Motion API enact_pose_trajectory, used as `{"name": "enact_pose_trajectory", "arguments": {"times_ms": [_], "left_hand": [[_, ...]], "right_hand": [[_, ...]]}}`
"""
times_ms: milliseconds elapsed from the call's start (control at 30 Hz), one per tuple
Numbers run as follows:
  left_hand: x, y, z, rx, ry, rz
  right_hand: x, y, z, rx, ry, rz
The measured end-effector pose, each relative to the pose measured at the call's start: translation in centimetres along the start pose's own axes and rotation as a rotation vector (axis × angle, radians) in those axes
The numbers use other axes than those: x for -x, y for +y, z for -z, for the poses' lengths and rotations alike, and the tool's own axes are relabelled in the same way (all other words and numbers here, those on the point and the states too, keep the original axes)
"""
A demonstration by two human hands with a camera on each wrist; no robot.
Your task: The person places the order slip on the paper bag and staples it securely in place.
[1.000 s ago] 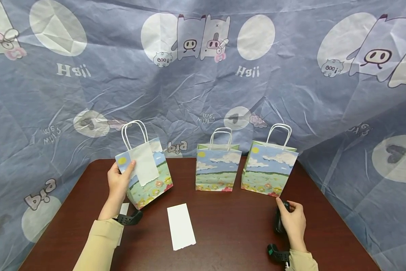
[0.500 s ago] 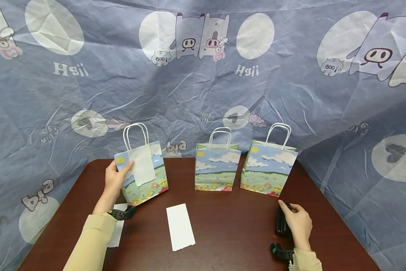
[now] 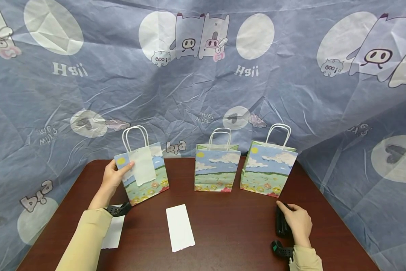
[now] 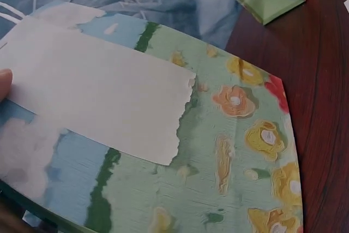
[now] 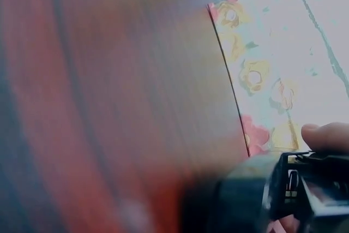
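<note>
My left hand (image 3: 112, 177) holds the left edge of a paper gift bag (image 3: 161, 169) with white handles and a flower-meadow print, tilted a little. Its thumb presses a white paper slip (image 3: 143, 165) against the bag's front. In the left wrist view the slip (image 4: 109, 91) lies on the print with its torn edge toward the flowers, and a thumb tip touches it. At the right, my right hand (image 3: 298, 222) grips a black stapler (image 3: 280, 223) at the table. The stapler (image 5: 322, 195) shows close up in the right wrist view, its metal end visible.
Two matching bags stand at the back, one in the middle (image 3: 217, 169) and one at the right (image 3: 267, 169). A loose paper slip (image 3: 180, 227) lies on the brown table (image 3: 230, 229). Another slip (image 3: 114, 231) lies partly under the left forearm. A printed blue cloth (image 3: 203, 94) hangs behind.
My left hand has shifted slightly left and tipped the bag a little more upright, with the slip still held on it. The right hand has moved slightly right and down with the stapler.
</note>
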State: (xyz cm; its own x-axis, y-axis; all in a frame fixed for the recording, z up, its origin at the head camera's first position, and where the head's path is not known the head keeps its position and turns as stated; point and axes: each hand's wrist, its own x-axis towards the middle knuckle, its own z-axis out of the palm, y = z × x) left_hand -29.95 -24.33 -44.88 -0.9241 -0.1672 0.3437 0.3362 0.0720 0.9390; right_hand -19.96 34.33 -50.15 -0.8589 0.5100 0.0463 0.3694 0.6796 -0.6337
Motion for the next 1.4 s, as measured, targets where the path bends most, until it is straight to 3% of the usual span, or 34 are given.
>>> {"name": "enact_pose_trajectory", "arguments": {"times_ms": [100,300,500,800,933,1167,1400], "left_hand": [[0.2,0.4,0.0,-0.003,0.035,0.043],[0.3,0.6,0.1,0.100,0.091,0.128],[0.5,0.3,0.4,0.087,0.147,0.187],[1.1,-0.4,0.1,0.179,0.202,0.120],[1.2,-0.2,0.1,0.130,0.203,0.123],[0.9,0.1,0.0,0.081,0.141,0.121],[1.2,0.5,-0.2,0.030,0.178,0.155]], "right_hand": [[-0.1,0.0,0.0,0.004,-0.003,0.006],[-0.2,0.0,-0.2,-0.009,0.039,0.017],[-0.1,0.2,-0.3,-0.044,0.118,0.048],[0.0,-0.3,-0.7,-0.100,0.200,0.054],[0.0,-0.4,-0.7,-0.111,0.208,0.050],[0.0,-0.4,-0.6,-0.141,0.214,0.043],[0.2,-1.1,-0.3,-0.187,0.273,0.067]]}}
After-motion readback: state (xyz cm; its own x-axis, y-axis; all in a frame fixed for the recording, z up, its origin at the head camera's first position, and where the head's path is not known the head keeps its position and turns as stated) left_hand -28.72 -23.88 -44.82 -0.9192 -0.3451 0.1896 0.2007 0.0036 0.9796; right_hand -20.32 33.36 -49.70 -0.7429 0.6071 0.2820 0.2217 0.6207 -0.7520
